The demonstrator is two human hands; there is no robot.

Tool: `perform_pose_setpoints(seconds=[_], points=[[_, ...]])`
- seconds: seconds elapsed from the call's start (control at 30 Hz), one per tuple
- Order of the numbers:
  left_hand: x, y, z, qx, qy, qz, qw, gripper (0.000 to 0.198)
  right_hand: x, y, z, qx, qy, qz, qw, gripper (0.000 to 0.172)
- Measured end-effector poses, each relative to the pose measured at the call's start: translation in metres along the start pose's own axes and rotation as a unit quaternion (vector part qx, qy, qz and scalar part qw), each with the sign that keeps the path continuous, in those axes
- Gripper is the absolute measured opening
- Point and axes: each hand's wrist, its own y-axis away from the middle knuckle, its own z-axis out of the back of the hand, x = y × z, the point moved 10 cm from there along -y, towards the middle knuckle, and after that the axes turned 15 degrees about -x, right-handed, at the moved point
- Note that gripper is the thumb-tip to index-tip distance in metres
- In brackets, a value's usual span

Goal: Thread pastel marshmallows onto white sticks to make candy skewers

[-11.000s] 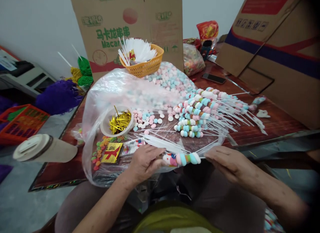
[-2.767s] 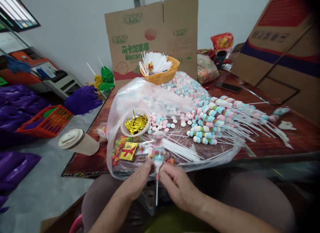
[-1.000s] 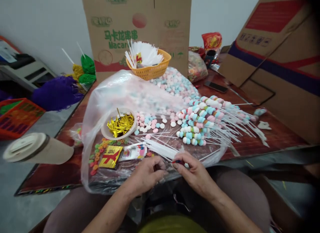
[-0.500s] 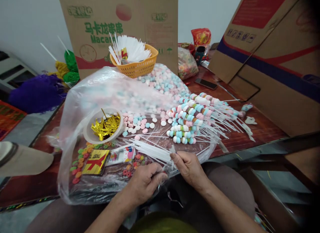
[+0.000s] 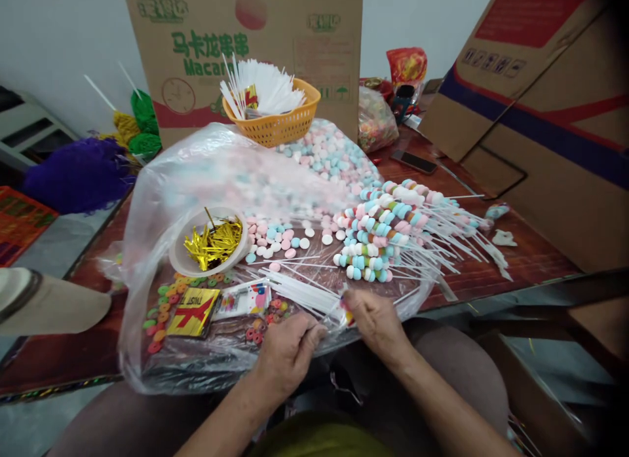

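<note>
Between my hands is a small clear plastic wrapper (image 5: 335, 318) with coloured print showing beside the right fingers. My left hand (image 5: 287, 352) pinches its near end, thumb against fingers. At the far end my right hand (image 5: 377, 323) is closed on it. White sticks (image 5: 299, 292) lie just beyond the hands. To the right is a pile of marshmallow skewers (image 5: 381, 231) on white sticks. Gummy rings (image 5: 160, 323), a yellow twist-tie packet (image 5: 194, 311) and a printed packet (image 5: 243, 298) lie left of my left hand.
A bowl (image 5: 173, 255) holds gold twist ties (image 5: 212, 246). Behind are loose pastel candies (image 5: 324, 152) in a large clear bag (image 5: 135, 228) and an orange basket (image 5: 275, 131) of sticks. Cardboard boxes (image 5: 319, 64) stand behind and right. A phone (image 5: 413, 162) lies on the table; a pale cylinder (image 5: 63, 303) juts in left.
The view has shifted slightly. My right hand has turned and moved a little away from the left, and coloured print on the wrapper now shows at its fingers.
</note>
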Motion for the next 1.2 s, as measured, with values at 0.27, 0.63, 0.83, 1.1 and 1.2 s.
perform_pose_setpoints(seconds=[0.27,0.63,0.83,1.1,1.2], points=[[0.002,-0.006,0.051,-0.101,0.016,-0.132,0.986,0.018,-0.046,-0.037,0.031,0.054,0.424,0.152,0.891,0.017],[-0.014,-0.004,0.071,-0.109,-0.018,-0.223,0.969,0.017,0.025,-0.01,0.104,-0.081,0.093,0.29,0.949,0.027],[-0.021,-0.009,0.068,-0.064,-0.083,-0.207,0.973,0.022,0.042,0.004,0.096,0.015,0.085,0.361,0.928,0.036],[-0.029,-0.002,0.037,0.008,-0.123,-0.255,0.959,0.029,0.044,0.012,0.072,0.093,0.075,0.359,0.926,0.027],[-0.027,-0.004,0.025,0.03,-0.129,-0.229,0.964,0.056,0.043,0.012,0.056,0.126,0.075,0.332,0.932,0.027]])
